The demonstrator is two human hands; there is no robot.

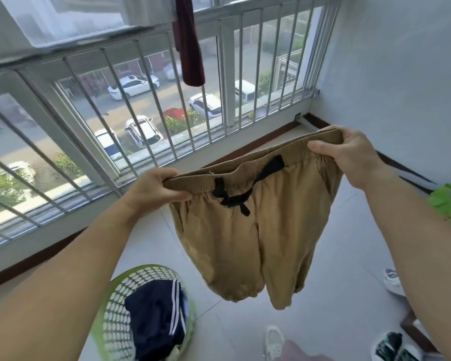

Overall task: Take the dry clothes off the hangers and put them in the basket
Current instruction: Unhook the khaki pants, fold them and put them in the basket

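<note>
Both hands are clamped on the waistband of a pair of tan trousers (248, 238), held well apart so that the band is stretched between them: the left hand (154, 190) pinches the left end with thumb in front and fingers curled behind, and the right hand (349, 152) grips the right end, higher in the view, so the waistband runs tilted upward to the right. A black drawstring (241, 194) crosses the elastic band and hangs knotted at its middle. The trousers hang free in the air from the two grips, legs down, cuffs gathered, above the pale tiled floor (336, 295). Below and to the left of the cuffs stands a green perforated basket (115, 308) on the floor; a dark navy garment with white stripes (156, 316) lies inside it. A white shoe (272, 340) is visible at the lower edge, near the basket. Beyond the hands, a white barred railing (151, 100) fronts the window, and a dark red garment (189, 43) hangs from above before it. A bright green object (445, 204) lies at the right edge by the wall; what it is cannot be told.
</note>
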